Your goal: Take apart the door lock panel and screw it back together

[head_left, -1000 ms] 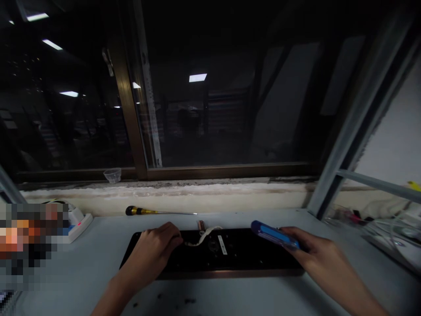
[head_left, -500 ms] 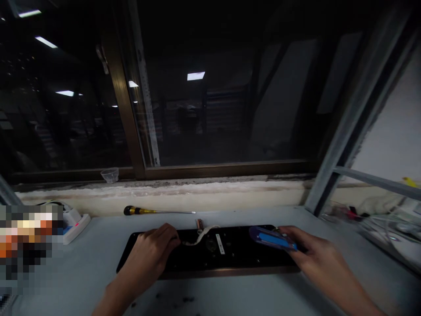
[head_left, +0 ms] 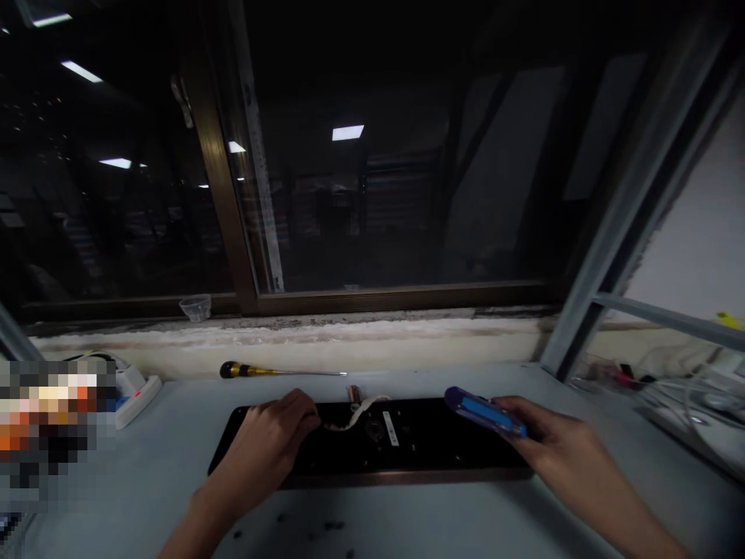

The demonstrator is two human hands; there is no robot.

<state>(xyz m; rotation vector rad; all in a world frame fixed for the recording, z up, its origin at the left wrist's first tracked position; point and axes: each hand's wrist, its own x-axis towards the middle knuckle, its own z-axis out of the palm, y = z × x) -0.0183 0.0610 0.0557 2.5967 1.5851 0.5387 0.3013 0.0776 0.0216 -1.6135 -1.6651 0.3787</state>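
A long black panel lies flat on the grey table, with a pale ribbon cable curling over its middle. My left hand rests on the panel's left part, fingers curled, fingertips right beside the cable's end. My right hand is closed on a blue-handled tool held above the panel's right end, the tool pointing left.
A screwdriver with black and yellow handle lies behind the panel near the window sill. A white power strip sits at the left. A small clear cup stands on the sill. Cables and clutter lie beyond a metal frame at right.
The blue tool in my right hand has shifted slightly, dipping then rising again over the panel's right end. My left hand stays on the panel.
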